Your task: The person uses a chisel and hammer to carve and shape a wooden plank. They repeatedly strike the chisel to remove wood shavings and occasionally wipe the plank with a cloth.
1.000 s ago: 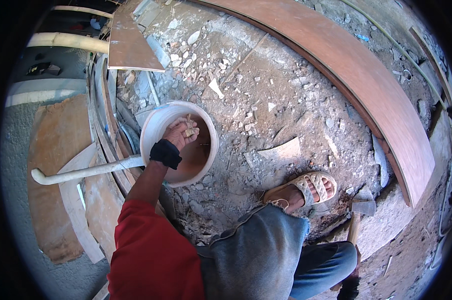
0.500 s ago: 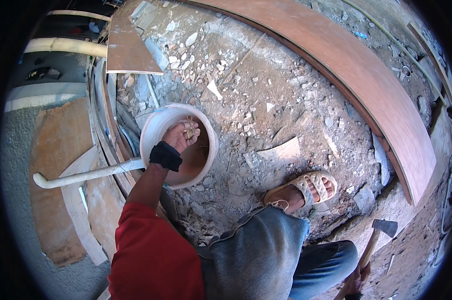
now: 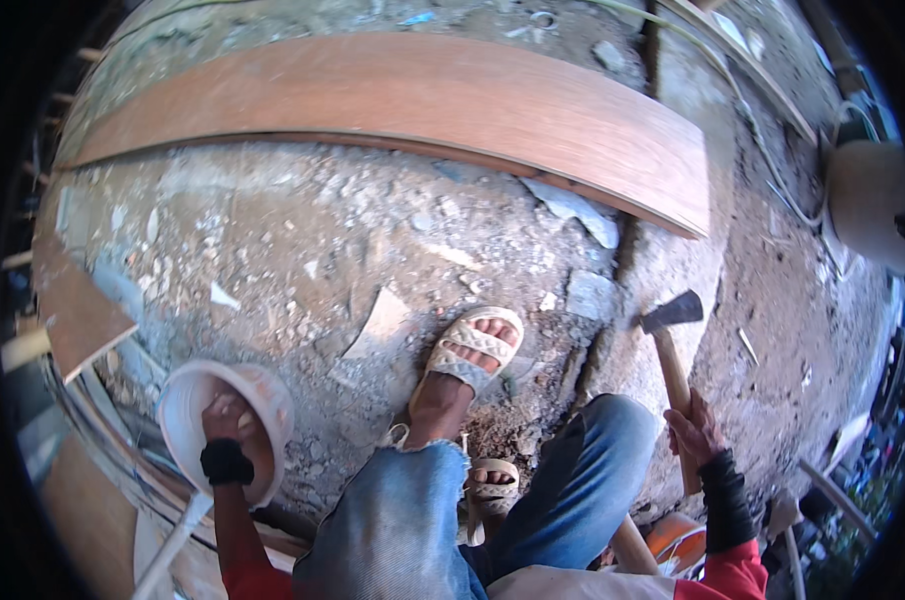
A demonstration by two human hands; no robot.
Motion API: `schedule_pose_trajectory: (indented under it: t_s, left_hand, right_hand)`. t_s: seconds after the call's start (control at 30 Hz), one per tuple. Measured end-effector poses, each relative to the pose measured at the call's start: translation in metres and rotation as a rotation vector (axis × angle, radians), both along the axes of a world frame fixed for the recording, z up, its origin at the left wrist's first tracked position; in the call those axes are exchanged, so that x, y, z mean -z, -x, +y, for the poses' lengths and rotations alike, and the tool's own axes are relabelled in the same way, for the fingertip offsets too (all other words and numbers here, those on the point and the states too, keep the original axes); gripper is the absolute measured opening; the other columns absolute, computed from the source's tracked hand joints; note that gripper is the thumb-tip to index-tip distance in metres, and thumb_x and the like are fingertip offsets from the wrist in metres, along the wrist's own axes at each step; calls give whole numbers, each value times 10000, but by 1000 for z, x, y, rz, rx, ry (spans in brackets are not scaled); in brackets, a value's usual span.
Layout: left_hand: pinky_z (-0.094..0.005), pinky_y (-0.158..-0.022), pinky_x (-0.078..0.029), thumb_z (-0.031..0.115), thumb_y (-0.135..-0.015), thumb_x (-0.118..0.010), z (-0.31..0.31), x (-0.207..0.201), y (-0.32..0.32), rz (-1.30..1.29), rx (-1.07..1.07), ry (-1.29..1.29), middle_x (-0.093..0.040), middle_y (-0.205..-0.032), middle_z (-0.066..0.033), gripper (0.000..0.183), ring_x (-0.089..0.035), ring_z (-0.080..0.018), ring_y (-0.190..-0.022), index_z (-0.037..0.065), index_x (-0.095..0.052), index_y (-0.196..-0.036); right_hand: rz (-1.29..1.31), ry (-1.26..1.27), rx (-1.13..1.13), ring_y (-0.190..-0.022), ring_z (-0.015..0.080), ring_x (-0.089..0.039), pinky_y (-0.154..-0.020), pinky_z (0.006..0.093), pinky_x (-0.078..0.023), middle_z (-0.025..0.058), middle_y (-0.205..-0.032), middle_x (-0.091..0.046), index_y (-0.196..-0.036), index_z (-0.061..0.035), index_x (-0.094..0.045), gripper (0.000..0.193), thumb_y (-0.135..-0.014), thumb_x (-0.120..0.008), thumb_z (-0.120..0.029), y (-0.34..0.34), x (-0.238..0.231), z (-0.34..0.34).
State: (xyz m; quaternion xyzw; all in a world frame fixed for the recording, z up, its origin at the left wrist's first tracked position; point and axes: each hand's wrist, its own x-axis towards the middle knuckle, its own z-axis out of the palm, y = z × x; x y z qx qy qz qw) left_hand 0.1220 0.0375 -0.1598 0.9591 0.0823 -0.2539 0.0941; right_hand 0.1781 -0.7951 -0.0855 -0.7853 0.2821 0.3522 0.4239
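In the head view, my right grip point(image 3: 697, 430) is clamped around the wooden-handled hatchet point(image 3: 673, 366); its long axis runs forward and slightly left from that grip, blade end foremost. My left grip point(image 3: 229, 416), the farther one, is well left, inside the white bucket point(image 3: 179, 416); whether it is closed on anything, I cannot tell.
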Motion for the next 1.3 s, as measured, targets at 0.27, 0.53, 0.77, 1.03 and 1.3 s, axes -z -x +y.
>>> schedule_pose_trajectory:
  t_s: [0.27, 0.53, 0.77, 1.03, 1.3]
  left_hand:
    - [-268, -450, -481, 77, -886, -655, -30, -66, -20, -405, -682, 369, -643, -772, -59, 96, -615, -131, -618, 75, -621, -975]
    - [-198, -471, -487, 71, -998, -592, -163, -99, -145, -492, -557, 688, -662, -897, -96, 208, -627, -110, -653, 37, -558, -1200]
    - [-255, -640, -575, 43, -1023, -578, -369, -66, -278, -373, -57, 1124, -701, -950, -108, 235, -679, -126, -749, -37, -686, -1216]
    - [-229, -660, -569, 130, -1013, -698, -534, -43, -360, -97, 144, 1388, -730, -986, -77, 243, -681, -104, -768, -17, -718, -1205]
    - [-227, -712, -497, 178, -990, -748, -622, 11, -416, -469, 296, 1406, -665, -858, 37, 204, -608, -58, -775, 28, -785, -1122]
  right_hand:
    - [-29, 263, -247, -584, 339, -684, -563, 452, -555, 190, -719, -658, -1117, -16, -458, 408, -931, -727, -259, 5, 5, 7]
    - [-182, 435, -413, -714, 482, -686, -668, 552, -556, 261, -749, -666, -1083, -15, -457, 385, -900, -717, -232, 11, 11, 7]
    - [-144, 405, -413, -719, 474, -689, -682, 558, -552, 266, -749, -669, -1092, -2, -467, 391, -902, -710, -241, 6, 10, 0]
    - [-126, 393, -386, -751, 476, -702, -707, 552, -564, 272, -757, -680, -1101, 13, -463, 408, -911, -707, -253, 7, 10, -1]
    - [-125, 346, -331, -723, 483, -696, -695, 560, -566, 279, -758, -682, -1103, 26, -453, 416, -903, -720, -222, 10, 14, 2]
